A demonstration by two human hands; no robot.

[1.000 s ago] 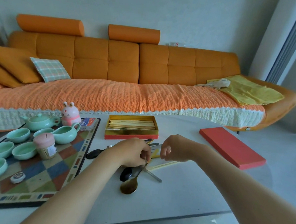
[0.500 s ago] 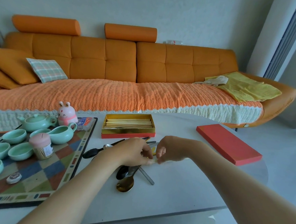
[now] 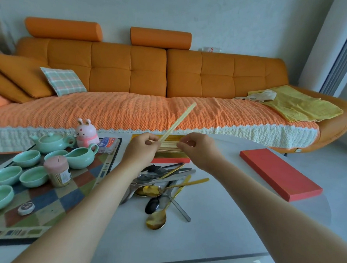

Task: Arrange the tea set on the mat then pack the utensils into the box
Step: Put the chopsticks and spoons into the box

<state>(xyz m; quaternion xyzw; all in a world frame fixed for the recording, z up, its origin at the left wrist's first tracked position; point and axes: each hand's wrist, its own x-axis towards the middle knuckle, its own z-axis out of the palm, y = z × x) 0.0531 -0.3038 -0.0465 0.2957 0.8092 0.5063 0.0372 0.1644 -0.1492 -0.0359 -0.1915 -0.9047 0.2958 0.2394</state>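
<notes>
Behind the white bench [image 3: 213,225] runs a long orange sofa [image 3: 131,67] against a pale wall. Both hands are raised over the open gold-lined box [image 3: 171,155] at the far side of the bench. The left hand [image 3: 141,151] pinches a pale chopstick [image 3: 177,121] at its lower end, and the stick slants up and to the right. The right hand [image 3: 197,151] hovers just beside it with fingers curled; I cannot tell whether it holds anything. More chopsticks [image 3: 167,145] lie flat inside the box. The red lid [image 3: 279,174] lies well apart to the right. In front of the box sits a loose pile of utensils [image 3: 165,181], with a gold spoon [image 3: 156,219] nearest the camera. On the left, the checked mat [image 3: 48,201] carries a green teapot [image 3: 50,143], a pitcher [image 3: 79,156], several cups [image 3: 26,158] and a pink-capped jar [image 3: 57,173].
</notes>
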